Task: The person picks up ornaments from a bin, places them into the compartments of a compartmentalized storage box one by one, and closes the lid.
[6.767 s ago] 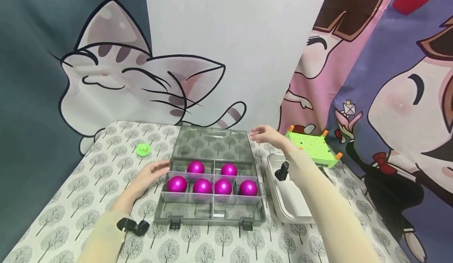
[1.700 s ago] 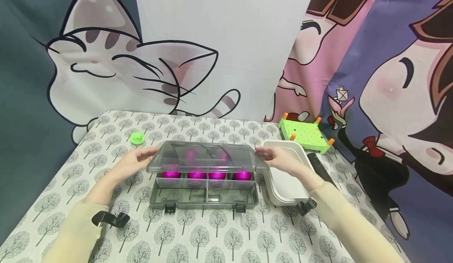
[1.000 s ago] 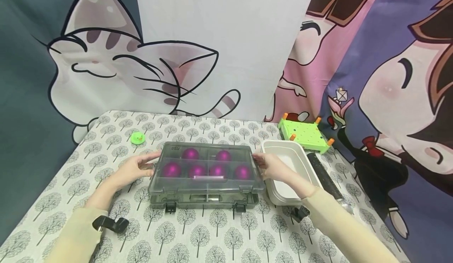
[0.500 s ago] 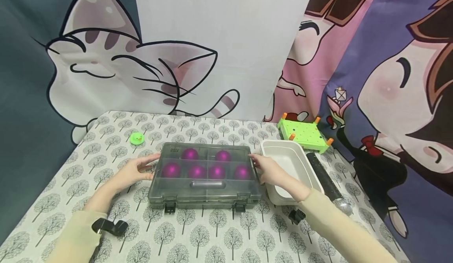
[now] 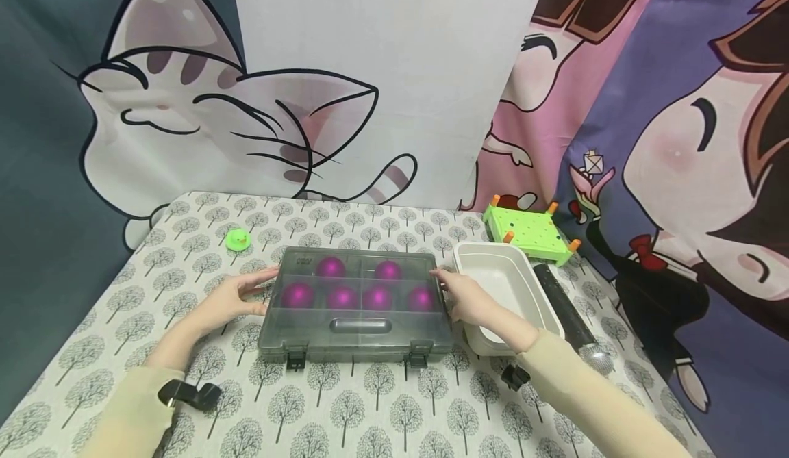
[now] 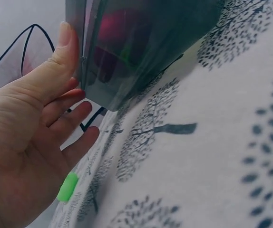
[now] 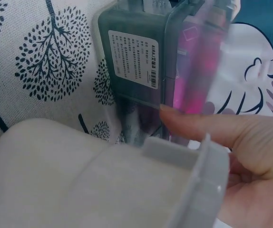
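A grey see-through storage box (image 5: 308, 324) lies on the table with its lid down. Through the lid show several magenta balls (image 5: 342, 298) in compartments. Two latches (image 5: 418, 357) hang from its front edge, unfastened. At the box's left side is my left hand (image 5: 224, 302), fingers and thumb spread. The left wrist view puts that hand's thumb against the box wall (image 6: 141, 47). My right hand (image 5: 468, 298) touches the right side. In the right wrist view its thumb (image 7: 193, 126) lies straight on the box wall by a white label (image 7: 135, 58); the other fingers are mostly hidden.
A white basin (image 5: 548, 321) stands close to the box's right side, under my right forearm. Beyond it lie a black microphone (image 5: 562, 304) and a green board with orange pegs (image 5: 530, 232). A green rubber duck (image 5: 238, 240) sits at the back left.
The lid, standing open at first, has swung forward and down over the balls. Both hands came down with it to the box's sides. Over the last half second almost nothing moved.
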A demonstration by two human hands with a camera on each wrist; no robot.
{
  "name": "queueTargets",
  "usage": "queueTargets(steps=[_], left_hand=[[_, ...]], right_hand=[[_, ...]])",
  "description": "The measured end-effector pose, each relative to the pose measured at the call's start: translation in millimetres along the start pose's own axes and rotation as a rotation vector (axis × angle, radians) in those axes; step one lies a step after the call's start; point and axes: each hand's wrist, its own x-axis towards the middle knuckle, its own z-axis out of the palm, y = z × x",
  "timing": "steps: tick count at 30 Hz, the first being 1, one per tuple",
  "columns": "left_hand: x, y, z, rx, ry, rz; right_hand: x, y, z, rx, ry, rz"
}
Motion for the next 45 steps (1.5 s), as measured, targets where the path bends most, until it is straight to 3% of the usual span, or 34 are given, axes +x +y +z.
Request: queueTargets(steps=[7,13,20,26,30,37,41,45], left_hand=[[-1.7,12.8,-9.1,0.118,-0.021,-0.021],[-0.8,29.3,-14.6,0.173,-0.018,-0.025],[-1.9,60.3,-0.9,0.278,0.016,-0.014],[-7.4,77.8,16.3,0.364,-0.062,0.084],[-12.0,80.9,23.6,0.423,-0.106,0.115],[-23.9,78.3,30.5,0.446,-0.054,0.114],[-28.5,74.0,32.6,0.436,-0.031,0.113],[-29.7,68.6,33.9,0.444,-0.020,0.151]], right_hand=[[1.5,-3,-6,0.025,-0.030,0.023],[10.2,-20,-15,0.084,0.021,0.020],[28.7,-61,-9,0.200,0.058,-0.095],[39.0,-105,2,0.255,0.031,-0.193],[41.6,-129,19,0.250,0.012,-0.246],[40.2,-152,56,0.194,0.041,-0.359],[38.6,-158,71,0.160,0.079,-0.371],[36.6,-161,84,0.121,0.100,-0.358]])
